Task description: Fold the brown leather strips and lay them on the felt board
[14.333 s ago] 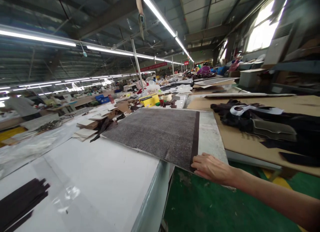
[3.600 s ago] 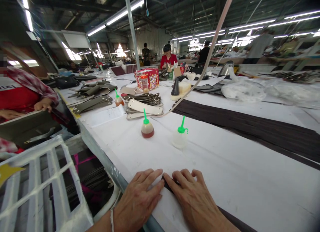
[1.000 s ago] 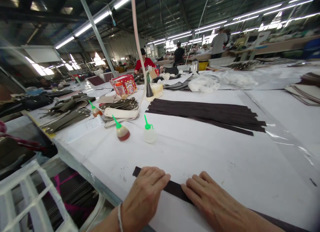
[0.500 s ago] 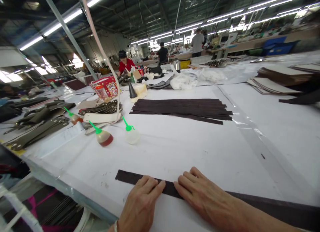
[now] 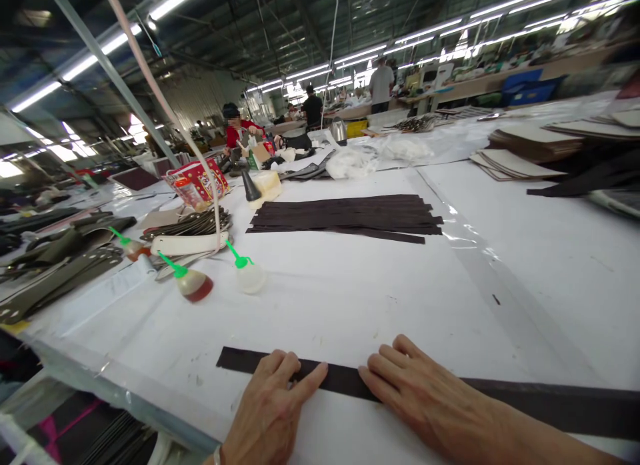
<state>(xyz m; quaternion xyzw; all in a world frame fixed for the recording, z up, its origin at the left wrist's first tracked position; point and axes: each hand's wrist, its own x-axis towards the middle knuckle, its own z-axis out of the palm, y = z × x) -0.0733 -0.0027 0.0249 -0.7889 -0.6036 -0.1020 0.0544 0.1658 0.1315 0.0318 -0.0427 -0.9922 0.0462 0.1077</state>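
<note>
A long dark brown strip (image 5: 345, 379), which looks like leather, lies across the white table near its front edge. My left hand (image 5: 273, 401) grips it close to its left end, fingers curled over the far edge and thumb along the near side. Farther right, my right hand (image 5: 420, 391) has its fingers bent and pressed onto the same strip, thumb at the near edge. A short bare stretch of strip shows between the hands. Beyond my right forearm it runs out to the right side of the view.
Ahead lies a pile of dark strips (image 5: 345, 215). To its left stand squeeze bottles with green nozzles, one clear (image 5: 251, 279), one with reddish liquid (image 5: 196, 286). A hose (image 5: 207, 175) hangs down there. Stacked panels (image 5: 535, 145) sit far right. Several people work in the background.
The view has turned slightly right, so the table's things sit farther left. My hands are a little farther apart along the strip, and both remain on it.
</note>
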